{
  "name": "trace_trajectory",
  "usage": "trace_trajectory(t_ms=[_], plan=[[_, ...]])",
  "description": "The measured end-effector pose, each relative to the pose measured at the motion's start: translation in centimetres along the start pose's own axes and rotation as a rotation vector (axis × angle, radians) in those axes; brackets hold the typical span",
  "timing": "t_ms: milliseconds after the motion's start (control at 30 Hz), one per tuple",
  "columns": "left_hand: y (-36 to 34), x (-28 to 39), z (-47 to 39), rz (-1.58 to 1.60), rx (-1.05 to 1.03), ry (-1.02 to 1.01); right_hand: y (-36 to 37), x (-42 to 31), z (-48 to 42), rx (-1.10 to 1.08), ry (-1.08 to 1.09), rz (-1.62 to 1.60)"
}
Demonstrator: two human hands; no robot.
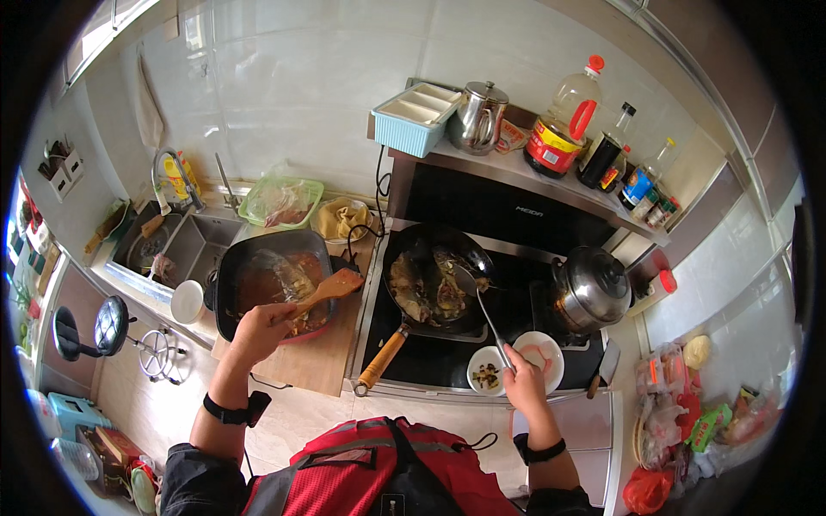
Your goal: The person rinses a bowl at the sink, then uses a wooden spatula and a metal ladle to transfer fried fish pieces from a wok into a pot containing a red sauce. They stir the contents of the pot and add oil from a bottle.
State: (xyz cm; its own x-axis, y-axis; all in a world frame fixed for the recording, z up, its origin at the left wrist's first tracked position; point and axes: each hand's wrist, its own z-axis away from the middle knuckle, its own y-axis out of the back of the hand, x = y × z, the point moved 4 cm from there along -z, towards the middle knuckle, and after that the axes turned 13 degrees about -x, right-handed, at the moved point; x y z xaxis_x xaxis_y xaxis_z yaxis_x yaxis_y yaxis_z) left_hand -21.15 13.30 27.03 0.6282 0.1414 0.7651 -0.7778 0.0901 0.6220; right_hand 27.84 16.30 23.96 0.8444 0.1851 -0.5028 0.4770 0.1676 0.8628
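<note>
My left hand (261, 329) grips a wooden spatula (322, 291) by its handle. The blade is held above the right side of a square electric pan (227, 277), which contains reddish sauce and what looks like a piece of fish (292, 278). In my right hand (528, 382) is the long handle of a metal cooking utensil (493, 329). Its head reaches into a black wok (474, 245) among browned fish pieces (405, 290) and is partly hidden. The wok's wooden handle (384, 358) points towards me, untouched. Below my right hand stand a bowl of chopped bits (477, 362) and a white bowl (552, 348).
A lidded steel pot (590, 290) occupies the right burner, with a cleaver (605, 369) near the counter's edge. Oil and sauce bottles (603, 155) line the shelf above. Left are a sink (203, 245), a white cup (188, 302) and a green basket (284, 200).
</note>
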Motion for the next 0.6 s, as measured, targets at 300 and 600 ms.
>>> trace_trajectory(t_ms=[300,600], plan=[[-2.1,2.5,0.3,-0.021,0.026,-0.089,0.3,0.5,0.0,-0.09,-0.006,0.041],[-3.1,4.2,0.4,-0.021,-0.052,0.021,-1.9,4.9,0.3,-0.037,0.035,-0.44]])
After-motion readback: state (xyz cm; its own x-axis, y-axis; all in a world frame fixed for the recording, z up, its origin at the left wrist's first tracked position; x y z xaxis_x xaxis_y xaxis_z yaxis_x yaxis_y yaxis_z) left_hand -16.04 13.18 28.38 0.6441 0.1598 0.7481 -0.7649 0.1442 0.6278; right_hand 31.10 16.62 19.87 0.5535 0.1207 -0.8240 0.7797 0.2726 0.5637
